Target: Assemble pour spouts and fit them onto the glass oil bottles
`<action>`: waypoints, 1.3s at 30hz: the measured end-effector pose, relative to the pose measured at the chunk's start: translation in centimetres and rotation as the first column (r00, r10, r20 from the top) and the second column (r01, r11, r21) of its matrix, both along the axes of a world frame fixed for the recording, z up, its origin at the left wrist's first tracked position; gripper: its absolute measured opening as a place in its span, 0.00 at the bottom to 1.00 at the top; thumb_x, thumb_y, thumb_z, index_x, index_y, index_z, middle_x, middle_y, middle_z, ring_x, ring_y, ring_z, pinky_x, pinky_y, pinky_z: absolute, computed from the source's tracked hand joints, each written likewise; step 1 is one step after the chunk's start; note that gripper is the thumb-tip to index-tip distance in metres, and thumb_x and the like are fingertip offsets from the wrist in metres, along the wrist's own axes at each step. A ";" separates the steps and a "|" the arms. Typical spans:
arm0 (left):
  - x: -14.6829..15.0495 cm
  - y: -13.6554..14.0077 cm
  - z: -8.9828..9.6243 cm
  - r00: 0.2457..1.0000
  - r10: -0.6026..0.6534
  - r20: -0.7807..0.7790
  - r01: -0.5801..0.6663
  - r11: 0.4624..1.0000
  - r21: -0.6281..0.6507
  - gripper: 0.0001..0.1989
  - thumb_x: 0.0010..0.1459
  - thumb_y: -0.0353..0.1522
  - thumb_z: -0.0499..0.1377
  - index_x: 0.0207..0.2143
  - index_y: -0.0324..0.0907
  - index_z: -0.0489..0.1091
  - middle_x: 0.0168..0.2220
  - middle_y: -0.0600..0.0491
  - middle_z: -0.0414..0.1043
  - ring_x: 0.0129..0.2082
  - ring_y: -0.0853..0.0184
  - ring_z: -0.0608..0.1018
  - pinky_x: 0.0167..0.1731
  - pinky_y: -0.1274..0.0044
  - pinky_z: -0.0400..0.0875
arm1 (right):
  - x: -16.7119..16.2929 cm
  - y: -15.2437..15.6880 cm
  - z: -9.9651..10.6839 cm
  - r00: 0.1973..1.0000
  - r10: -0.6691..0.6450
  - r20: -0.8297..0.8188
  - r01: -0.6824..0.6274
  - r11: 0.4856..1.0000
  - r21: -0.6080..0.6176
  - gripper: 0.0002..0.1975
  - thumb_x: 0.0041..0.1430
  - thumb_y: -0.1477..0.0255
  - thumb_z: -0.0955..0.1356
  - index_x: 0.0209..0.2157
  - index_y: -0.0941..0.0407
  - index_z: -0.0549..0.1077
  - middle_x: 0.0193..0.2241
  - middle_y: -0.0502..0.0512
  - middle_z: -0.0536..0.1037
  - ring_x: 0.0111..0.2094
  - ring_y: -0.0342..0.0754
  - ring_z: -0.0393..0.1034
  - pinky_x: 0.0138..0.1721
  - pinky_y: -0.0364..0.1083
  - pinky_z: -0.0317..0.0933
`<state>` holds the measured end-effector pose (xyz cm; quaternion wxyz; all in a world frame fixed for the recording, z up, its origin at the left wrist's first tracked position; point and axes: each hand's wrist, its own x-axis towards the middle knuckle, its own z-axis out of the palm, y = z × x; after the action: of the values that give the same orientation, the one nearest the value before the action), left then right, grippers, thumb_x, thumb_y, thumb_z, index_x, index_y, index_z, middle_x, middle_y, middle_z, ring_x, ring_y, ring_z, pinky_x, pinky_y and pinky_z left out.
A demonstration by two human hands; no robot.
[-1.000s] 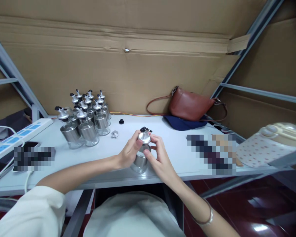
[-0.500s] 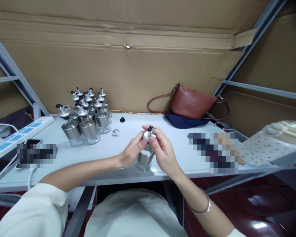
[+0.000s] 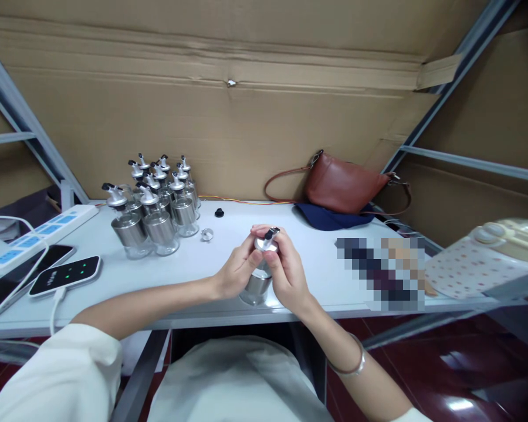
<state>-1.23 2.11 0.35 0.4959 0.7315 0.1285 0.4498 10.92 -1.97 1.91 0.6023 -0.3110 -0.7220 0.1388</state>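
Near the table's front edge stands a glass oil bottle [image 3: 256, 287] with a metal band and a silver pourer cap [image 3: 266, 244] with a black flip lid. My left hand [image 3: 236, 271] is wrapped round the cap from the left, its thumb on the front. From the other side my right hand [image 3: 290, 271] closes on the same cap, thumbs almost meeting. The fingers behind the cap are partly hidden. A small clear and metal ring-like part [image 3: 206, 235] and a small black stopper [image 3: 219, 213] lie beyond my hands, to the left.
Several similar oil bottles [image 3: 158, 228] with pourers stand at the back left. A white power strip [image 3: 39, 237], a phone [image 3: 26, 275] and a cabled device [image 3: 66, 275] lie left. At the right are a brown handbag [image 3: 345, 184], a navy cap [image 3: 330, 218] and a dotted container [image 3: 462, 264].
The pourer cap's black lid has turned slightly and points more to the right. Both hands have shifted a little round the cap. The bottle stays in nearly the same place.
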 end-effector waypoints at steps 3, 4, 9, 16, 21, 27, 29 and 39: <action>0.0 -0.1 -0.3 0.999 0.037 0.005 -0.038 0.999 0.036 0.28 0.61 0.50 0.45 0.54 0.39 0.58 0.49 0.45 0.68 0.48 0.62 0.72 0.48 0.73 0.66 | -0.1 0.0 0.0 1.000 -0.022 0.021 0.021 0.999 0.030 0.13 0.66 0.64 0.57 0.46 0.53 0.65 0.43 0.59 0.70 0.47 0.52 0.66 0.50 0.54 0.60; 0.0 -0.2 -0.4 0.999 0.051 0.004 -0.051 0.998 0.041 0.29 0.61 0.51 0.44 0.54 0.39 0.58 0.47 0.45 0.69 0.46 0.62 0.73 0.46 0.74 0.66 | -0.1 0.0 -0.1 0.999 -0.032 0.027 0.031 0.999 0.039 0.14 0.66 0.63 0.56 0.46 0.53 0.65 0.43 0.59 0.70 0.47 0.52 0.66 0.50 0.54 0.61; 0.0 -0.7 -0.7 0.979 0.202 -0.021 -0.200 0.978 0.066 0.31 0.59 0.54 0.43 0.46 0.37 0.65 0.41 0.45 0.71 0.41 0.62 0.73 0.43 0.73 0.67 | -0.4 0.0 -0.1 0.995 -0.085 0.052 0.083 0.995 0.049 0.17 0.66 0.59 0.55 0.44 0.54 0.66 0.37 0.57 0.70 0.41 0.51 0.66 0.43 0.52 0.63; 0.1 -0.6 -1.0 0.966 0.256 -0.040 -0.250 0.962 0.106 0.30 0.60 0.52 0.43 0.48 0.38 0.65 0.42 0.44 0.70 0.45 0.59 0.71 0.46 0.69 0.64 | -0.6 -0.1 1.3 0.999 -0.008 -0.044 0.000 0.984 -0.179 0.18 0.65 0.57 0.57 0.39 0.55 0.68 0.35 0.55 0.70 0.39 0.48 0.67 0.41 0.47 0.62; 0.0 -0.7 -0.7 0.977 0.210 -0.037 -0.203 0.968 0.150 0.29 0.61 0.52 0.42 0.46 0.38 0.66 0.36 0.46 0.70 0.39 0.62 0.72 0.43 0.71 0.65 | -0.8 -0.3 2.7 0.960 0.013 -0.281 -0.139 0.890 -0.435 0.23 0.59 0.50 0.60 0.35 0.55 0.70 0.32 0.53 0.73 0.28 0.43 0.66 0.25 0.41 0.59; -0.2 -0.2 0.3 0.999 -0.029 -0.028 0.033 0.985 0.172 0.24 0.63 0.49 0.42 0.48 0.39 0.58 0.32 0.50 0.68 0.34 0.66 0.73 0.38 0.72 0.68 | 0.1 0.0 3.2 0.738 -0.042 -0.673 -0.423 0.749 -0.510 0.23 0.49 0.49 0.67 0.35 0.55 0.72 0.28 0.51 0.74 0.26 0.42 0.66 0.16 0.38 0.52; -0.6 0.3 1.8 0.985 -0.083 -0.152 0.112 0.975 0.192 0.22 0.63 0.48 0.44 0.47 0.40 0.58 0.34 0.49 0.69 0.36 0.66 0.73 0.40 0.72 0.68 | 0.6 0.2 2.8 0.665 -0.079 -0.743 -0.428 0.774 -0.466 0.20 0.49 0.52 0.69 0.34 0.55 0.72 0.30 0.51 0.75 0.31 0.45 0.69 0.23 0.40 0.60; -7.8 0.7 11.1 0.493 0.402 -0.772 0.259 0.778 0.572 0.14 0.64 0.39 0.48 0.45 0.41 0.65 0.43 0.49 0.67 0.38 0.65 0.71 0.38 0.76 0.63 | 0.9 0.6 -3.3 0.775 -0.239 -0.585 -0.186 0.798 -0.573 0.21 0.53 0.51 0.66 0.35 0.55 0.75 0.34 0.55 0.76 0.40 0.49 0.69 0.40 0.47 0.63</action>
<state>-9.00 2.82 11.48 0.0702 0.9676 0.2358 0.0568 11.81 -1.37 -1.44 0.6796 -0.4312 -0.3900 0.4473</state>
